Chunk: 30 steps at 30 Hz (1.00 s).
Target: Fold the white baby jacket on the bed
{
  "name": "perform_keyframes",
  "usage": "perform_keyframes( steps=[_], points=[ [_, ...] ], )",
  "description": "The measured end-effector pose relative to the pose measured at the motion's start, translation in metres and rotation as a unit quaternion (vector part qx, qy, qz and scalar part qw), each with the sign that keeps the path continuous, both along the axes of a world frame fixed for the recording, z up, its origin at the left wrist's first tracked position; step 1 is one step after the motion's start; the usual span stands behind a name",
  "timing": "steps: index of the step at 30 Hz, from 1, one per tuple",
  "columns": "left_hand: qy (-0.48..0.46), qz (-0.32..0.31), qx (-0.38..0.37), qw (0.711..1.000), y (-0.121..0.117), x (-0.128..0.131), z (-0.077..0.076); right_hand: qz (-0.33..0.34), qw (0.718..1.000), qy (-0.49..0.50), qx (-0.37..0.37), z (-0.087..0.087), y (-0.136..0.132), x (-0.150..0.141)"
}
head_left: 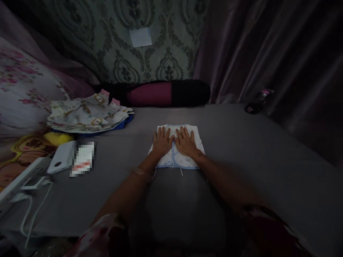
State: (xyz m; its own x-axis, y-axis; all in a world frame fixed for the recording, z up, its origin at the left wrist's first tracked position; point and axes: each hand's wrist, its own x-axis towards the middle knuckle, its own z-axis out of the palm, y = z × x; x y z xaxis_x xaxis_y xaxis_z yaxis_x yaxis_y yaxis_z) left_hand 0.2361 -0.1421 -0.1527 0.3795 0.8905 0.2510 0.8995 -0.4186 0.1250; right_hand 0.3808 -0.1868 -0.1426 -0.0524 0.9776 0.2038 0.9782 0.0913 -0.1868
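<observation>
A small white baby shirt [184, 162] with light blue trim lies flat on the grey bed sheet. Its front edges meet along the middle, and thin white ties hang from its near edge. My left hand [162, 141] rests palm down on the left half, fingers stretched out. On the right half my right hand [186, 142] lies flat too, its fingers spread. The two thumbs nearly meet at the centre. Part of the cloth under both palms is hidden.
Folded patterned cloths [88, 114] are piled at the left back. Nearer lie a white power bank [62, 157], a blurred packet [83, 160] and a power strip [29, 175] with cables. A black and magenta roll [150, 94] borders the wall; a dark bottle [254, 107] stands right.
</observation>
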Motion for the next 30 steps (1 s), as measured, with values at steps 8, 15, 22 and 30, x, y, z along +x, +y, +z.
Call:
perform_keyframes(
  steps=[8, 15, 22, 30],
  points=[
    [0.012, 0.015, -0.025, 1.0, -0.002, 0.001, 0.002, -0.025, 0.998, 0.008, -0.05, 0.005, -0.001, -0.002],
    [0.007, 0.064, -0.042, 0.997, -0.005, 0.002, 0.008, -0.126, 0.992, 0.02, -0.002, 0.0, -0.001, -0.004],
    [0.014, 0.055, -0.067, 0.996, -0.004, 0.002, 0.009, -0.125, 0.991, 0.016, -0.049, -0.001, 0.004, -0.003],
    [-0.198, 0.105, -0.118, 0.967, 0.018, -0.035, 0.007, -0.092, 0.982, 0.163, -0.037, 0.017, 0.002, 0.044]
  ],
)
